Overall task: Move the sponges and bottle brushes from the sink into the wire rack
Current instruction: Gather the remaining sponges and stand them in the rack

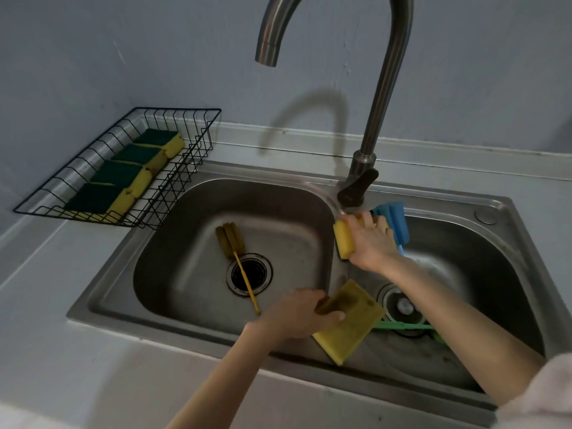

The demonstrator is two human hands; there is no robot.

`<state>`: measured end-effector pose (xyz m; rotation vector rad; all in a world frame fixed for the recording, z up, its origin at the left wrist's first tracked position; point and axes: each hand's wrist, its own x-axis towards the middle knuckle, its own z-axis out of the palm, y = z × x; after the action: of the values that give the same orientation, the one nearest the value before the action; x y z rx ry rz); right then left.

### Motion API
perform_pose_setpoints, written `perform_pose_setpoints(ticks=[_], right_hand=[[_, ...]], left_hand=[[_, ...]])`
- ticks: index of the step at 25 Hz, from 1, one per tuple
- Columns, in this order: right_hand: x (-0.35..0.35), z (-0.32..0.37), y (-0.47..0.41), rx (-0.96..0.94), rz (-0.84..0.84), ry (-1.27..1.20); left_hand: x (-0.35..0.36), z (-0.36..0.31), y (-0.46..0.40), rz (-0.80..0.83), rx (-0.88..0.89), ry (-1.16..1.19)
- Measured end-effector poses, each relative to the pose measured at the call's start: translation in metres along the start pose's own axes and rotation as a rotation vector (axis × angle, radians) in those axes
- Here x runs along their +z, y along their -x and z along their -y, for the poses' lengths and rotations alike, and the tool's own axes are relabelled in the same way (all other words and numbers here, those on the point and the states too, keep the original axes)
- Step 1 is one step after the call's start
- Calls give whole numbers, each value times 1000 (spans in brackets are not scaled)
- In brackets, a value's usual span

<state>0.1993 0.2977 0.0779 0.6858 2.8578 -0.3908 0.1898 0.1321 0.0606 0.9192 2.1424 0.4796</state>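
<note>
A: Where are the sponges now?

B: Left hand (297, 314) pinches one sponge (349, 323) by its edge, fingers closed, right of the drain (250, 274). Right hand (368, 239) wraps another sponge (343, 239) below the faucet (380, 97).

A: Are they heavy?

B: I think soft and light, maybe wet.

Four sponges (123, 178) fill the wire rack (185, 168); a yellow bottle brush (238, 261) lies in the sink (192, 243).
</note>
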Motion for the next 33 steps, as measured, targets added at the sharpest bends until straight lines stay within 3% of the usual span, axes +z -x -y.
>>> perform_pose_setpoints(ticks=[12, 23, 33], right_hand=[[-14, 39, 20, -219, -133, -176], [-14, 122, 15, -335, -89, -381], [-19, 195, -6, -290, -339, -630]], left_hand=[[-2, 23, 17, -86, -29, 77], [-63, 93, 65, -382, -167, 148], [-146, 146, 105, -779, -15, 277]])
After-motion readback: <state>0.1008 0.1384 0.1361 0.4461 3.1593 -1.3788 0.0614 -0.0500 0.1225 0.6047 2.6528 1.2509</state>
